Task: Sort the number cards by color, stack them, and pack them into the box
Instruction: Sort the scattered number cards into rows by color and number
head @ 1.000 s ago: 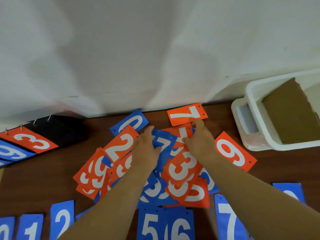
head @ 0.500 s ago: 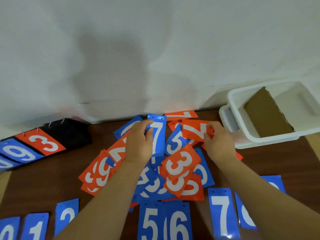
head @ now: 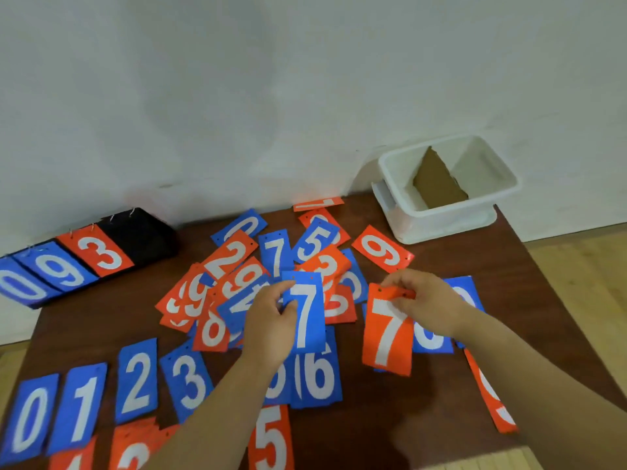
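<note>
My left hand (head: 271,320) pinches a blue 7 card (head: 307,313) by its upper left edge, above a blue 6 card (head: 317,374). With my right hand (head: 424,300) I pinch the top of an orange 7 card (head: 388,334), which hangs upright. Behind both hands lies a mixed pile of blue and orange cards (head: 244,276) on the brown table (head: 424,408). Blue cards 0 (head: 29,418), 1 (head: 79,407), 2 (head: 137,381) and 3 (head: 186,379) sit in a row at the front left. The white box (head: 444,217) stands at the back right.
A brown cardboard piece (head: 437,184) leans inside the box. At the back left sits a black flip stand (head: 142,234) showing 0, 9 and 3. Orange cards, one a 5 (head: 271,439), line the front edge. An orange 9 (head: 381,249) lies near the box.
Both hands have lifted their 7 cards off the pile and pulled them toward me. The view has tilted, so more of the front card rows shows.
</note>
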Tool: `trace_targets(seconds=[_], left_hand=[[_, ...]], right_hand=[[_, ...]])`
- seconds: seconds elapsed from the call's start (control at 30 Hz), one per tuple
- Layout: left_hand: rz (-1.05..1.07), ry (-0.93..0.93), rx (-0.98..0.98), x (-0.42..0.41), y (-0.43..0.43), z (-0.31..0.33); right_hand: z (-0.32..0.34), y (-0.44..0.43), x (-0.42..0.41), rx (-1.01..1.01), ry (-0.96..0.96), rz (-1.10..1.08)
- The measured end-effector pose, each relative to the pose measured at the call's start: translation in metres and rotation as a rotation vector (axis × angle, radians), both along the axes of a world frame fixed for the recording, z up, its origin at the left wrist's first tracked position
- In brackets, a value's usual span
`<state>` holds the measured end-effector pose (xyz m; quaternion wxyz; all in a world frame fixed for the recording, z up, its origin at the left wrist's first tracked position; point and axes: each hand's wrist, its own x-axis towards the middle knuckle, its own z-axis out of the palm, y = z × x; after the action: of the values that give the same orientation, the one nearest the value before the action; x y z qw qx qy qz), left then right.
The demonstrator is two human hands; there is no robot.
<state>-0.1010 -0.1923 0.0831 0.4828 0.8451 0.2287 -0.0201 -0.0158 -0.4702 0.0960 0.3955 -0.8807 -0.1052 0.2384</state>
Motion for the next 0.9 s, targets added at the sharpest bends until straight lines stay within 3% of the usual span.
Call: trace_targets(seconds=[0.13, 0.3, 0.57, 0.7, 0.9], left_hand=[[-0.012, 0.069, -0.065, -0.036, -0.031, -0.016], [-0.034, 0.143, -0.109, -0.066, -0.066, -0.037], [-0.094, 0.127, -0.066, -0.050, -0.113, -0.052], [-0.023, 0.080, -0.019, -0.037, -0.112, -0.057], [-0.033, 0.072, -0.015, -0.034, -0.110, -0.067]], right_hand=[[-0.027, -0.031, -0.053, -0.107, 0.099, 0.097], [-0.051, -0.057, -0.095, -0.111, 0.117, 0.069], [-0.082, -0.065, -0.134, -0.129, 0.132, 0.081], [-0.103, -0.047, -0.148, -0.244, 0.106, 0.110], [-0.113, -0.042, -0.160, -0.326, -0.113, -0.005]])
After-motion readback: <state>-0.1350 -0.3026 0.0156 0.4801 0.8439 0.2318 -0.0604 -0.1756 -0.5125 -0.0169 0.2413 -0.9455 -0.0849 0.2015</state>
